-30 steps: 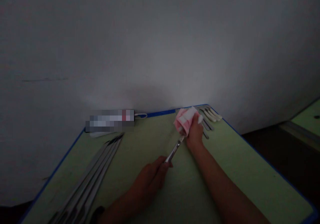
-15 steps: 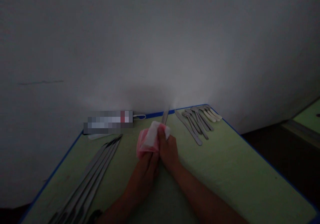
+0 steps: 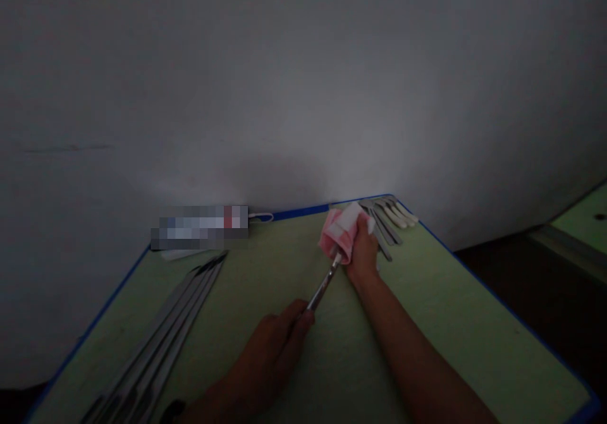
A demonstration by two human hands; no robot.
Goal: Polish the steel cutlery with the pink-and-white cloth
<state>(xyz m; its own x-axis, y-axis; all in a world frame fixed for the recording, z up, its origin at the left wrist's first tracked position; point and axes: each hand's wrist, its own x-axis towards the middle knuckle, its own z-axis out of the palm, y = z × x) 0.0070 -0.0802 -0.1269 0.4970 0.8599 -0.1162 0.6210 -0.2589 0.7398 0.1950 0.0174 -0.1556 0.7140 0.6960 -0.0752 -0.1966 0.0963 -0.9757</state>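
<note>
My left hand (image 3: 277, 342) is closed around the near end of a slim, shiny metal knife (image 3: 323, 286), which slants up and away to the right. Its far part disappears into a pink and white cloth (image 3: 342, 228). My right hand (image 3: 366, 250) grips this cloth, fingers wrapped about it, thumb on top. Just beyond the right hand lie several metal spoons (image 3: 385, 225), partly covered by the hand and cloth. To the left of my left hand, several long metal utensils (image 3: 165, 329) lie side by side, their kind unclear in the dim light.
The green table (image 3: 455, 329) has a blue edge and stands against a grey wall (image 3: 294, 83). A blurred-out box-like object (image 3: 202, 228) with a white loop (image 3: 262, 216) rests at the back left. Pale-handled cutlery (image 3: 403, 214) lies by the back right corner.
My hands were together at the cloth, with a flat metal end sticking out past it. Now the right hand and cloth are farther forward and right, and the knife's near part shows between the hands.
</note>
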